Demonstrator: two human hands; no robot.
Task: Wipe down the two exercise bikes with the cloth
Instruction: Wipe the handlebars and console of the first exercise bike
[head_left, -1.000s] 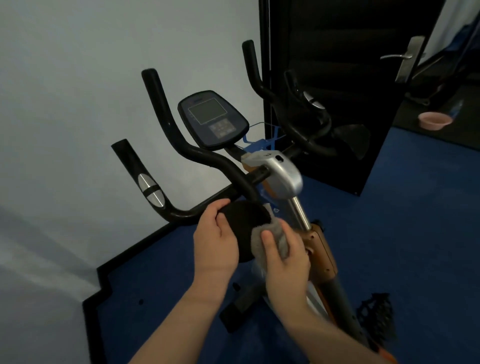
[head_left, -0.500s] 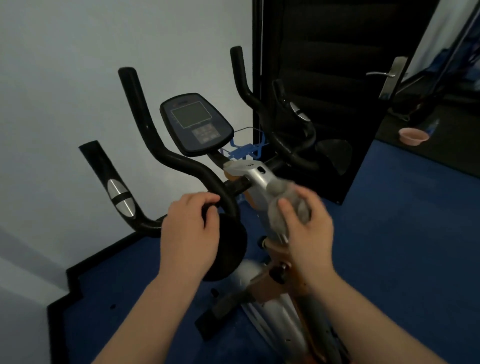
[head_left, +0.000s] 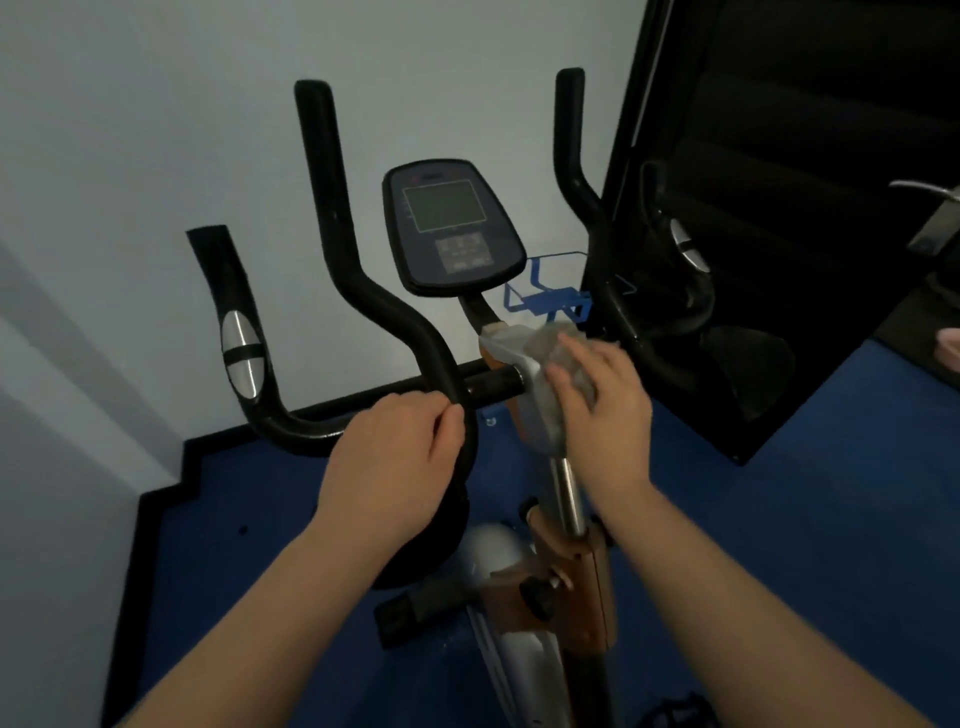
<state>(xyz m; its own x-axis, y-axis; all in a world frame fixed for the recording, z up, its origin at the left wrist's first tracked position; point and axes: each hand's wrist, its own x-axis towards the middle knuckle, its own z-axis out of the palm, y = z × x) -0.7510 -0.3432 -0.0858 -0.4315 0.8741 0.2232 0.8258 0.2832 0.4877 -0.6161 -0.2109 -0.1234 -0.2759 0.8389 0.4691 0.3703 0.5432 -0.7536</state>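
While left hand (head_left: 387, 467) grips handlebar (head_left: 363, 296), right hand (head_left: 602, 405) presses cloth (head_left: 558, 348) (bunched) on upright stem (head_left: 569, 493).

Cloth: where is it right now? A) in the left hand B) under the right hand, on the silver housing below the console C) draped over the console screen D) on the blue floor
B: the right hand presses the grey cloth against the silver housing below the console, while the left hand grips the black handlebar.

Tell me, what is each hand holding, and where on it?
Left hand grips the black handlebar at its lower bend. Right hand presses the grey cloth flat against the silver housing.
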